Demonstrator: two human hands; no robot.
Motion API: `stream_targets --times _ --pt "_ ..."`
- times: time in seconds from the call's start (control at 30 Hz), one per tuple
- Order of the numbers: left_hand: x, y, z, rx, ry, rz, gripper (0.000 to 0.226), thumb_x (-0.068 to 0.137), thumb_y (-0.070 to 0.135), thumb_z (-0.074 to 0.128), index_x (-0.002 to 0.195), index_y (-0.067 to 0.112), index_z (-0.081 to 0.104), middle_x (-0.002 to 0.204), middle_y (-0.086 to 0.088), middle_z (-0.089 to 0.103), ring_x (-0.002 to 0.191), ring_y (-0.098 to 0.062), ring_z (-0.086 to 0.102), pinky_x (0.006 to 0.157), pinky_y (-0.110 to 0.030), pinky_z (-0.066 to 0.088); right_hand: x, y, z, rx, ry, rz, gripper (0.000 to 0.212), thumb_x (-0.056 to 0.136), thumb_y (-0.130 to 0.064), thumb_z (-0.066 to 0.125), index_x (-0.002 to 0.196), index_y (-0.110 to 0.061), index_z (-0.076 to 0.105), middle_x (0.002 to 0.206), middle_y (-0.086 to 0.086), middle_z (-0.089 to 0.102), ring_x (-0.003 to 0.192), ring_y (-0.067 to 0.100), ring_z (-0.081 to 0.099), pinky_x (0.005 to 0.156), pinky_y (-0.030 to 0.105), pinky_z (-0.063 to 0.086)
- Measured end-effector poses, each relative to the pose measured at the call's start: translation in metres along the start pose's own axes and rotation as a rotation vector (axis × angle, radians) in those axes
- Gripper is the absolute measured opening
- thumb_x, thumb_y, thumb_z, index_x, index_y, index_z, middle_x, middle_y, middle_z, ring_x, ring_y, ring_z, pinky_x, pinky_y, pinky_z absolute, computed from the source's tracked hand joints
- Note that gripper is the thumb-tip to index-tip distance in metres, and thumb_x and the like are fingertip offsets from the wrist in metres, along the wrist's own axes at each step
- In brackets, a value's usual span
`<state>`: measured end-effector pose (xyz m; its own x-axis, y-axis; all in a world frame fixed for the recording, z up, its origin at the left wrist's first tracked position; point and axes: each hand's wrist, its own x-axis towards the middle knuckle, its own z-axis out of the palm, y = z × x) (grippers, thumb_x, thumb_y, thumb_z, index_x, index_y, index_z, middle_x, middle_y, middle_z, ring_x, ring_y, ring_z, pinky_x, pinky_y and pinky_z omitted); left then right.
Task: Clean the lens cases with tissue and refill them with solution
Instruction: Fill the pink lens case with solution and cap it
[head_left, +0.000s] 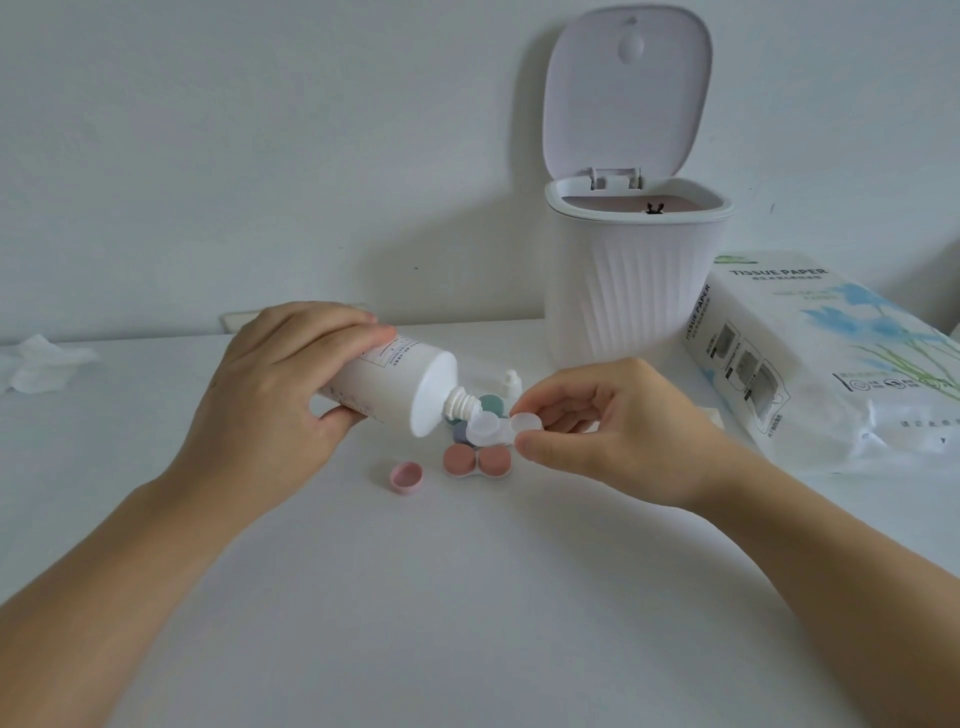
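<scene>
Head view: the left hand (270, 395) grips a white plastic solution bottle (395, 384), its long axis tilted nozzle-down and rightward over one clear two-well lens case (493, 428) pinched by the right hand (597, 421). Just below the clear case lie one terracotta case (478, 461) and one pink cap (406, 477).

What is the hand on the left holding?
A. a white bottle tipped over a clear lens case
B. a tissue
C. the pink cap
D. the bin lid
A: the left hand grips the white bottle, tilted with its nozzle down over the clear lens case that the right hand pinches; the pink cap lies on the table.
</scene>
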<state>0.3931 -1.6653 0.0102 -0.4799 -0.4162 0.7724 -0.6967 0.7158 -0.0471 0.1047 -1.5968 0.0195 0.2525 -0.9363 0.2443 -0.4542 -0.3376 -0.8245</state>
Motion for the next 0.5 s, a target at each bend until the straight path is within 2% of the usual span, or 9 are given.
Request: stream_targets --times 0.17,0.3,0.5 --pt "0.0009 0.0004 -0.0002 0.007 0.006 0.008 0.064 0.064 -0.001 0.091 0.122 0.012 0.068 0.124 -0.004 0.066 0.113 -0.031 0.057 0.100 -0.039 0.043 0.0000 0.0012 0.0002 -0.002 -0.001 0.001 0.012 0.082 -0.017 0.080 0.090 -0.024 0.078 0.080 -0.007 0.077 0.070 0.002 0.069 0.068 0.014 0.052" --pt "0.0012 0.0007 -0.0004 0.008 0.006 0.009 0.064 0.062 -0.003 0.091 0.120 0.012 0.069 0.123 -0.004 0.067 0.113 -0.031 0.057 0.099 -0.039 0.043 -0.0002 0.0024 0.0005 -0.014 0.000 0.006 0.011 0.081 -0.020 0.080 0.091 -0.026 0.078 0.081 -0.004 0.077 0.071 0.004 0.069 0.070 0.020 0.056" --pt "0.0014 0.0015 -0.0013 0.004 -0.002 -0.003 0.064 0.062 -0.004 0.090 0.120 0.012 0.069 0.123 -0.004 0.067 0.113 -0.032 0.058 0.099 -0.042 0.045 -0.0004 0.0018 0.0005 -0.003 -0.021 -0.006 0.012 0.083 -0.017 0.080 0.091 -0.025 0.078 0.079 -0.012 0.077 0.070 -0.001 0.069 0.069 0.014 0.053"
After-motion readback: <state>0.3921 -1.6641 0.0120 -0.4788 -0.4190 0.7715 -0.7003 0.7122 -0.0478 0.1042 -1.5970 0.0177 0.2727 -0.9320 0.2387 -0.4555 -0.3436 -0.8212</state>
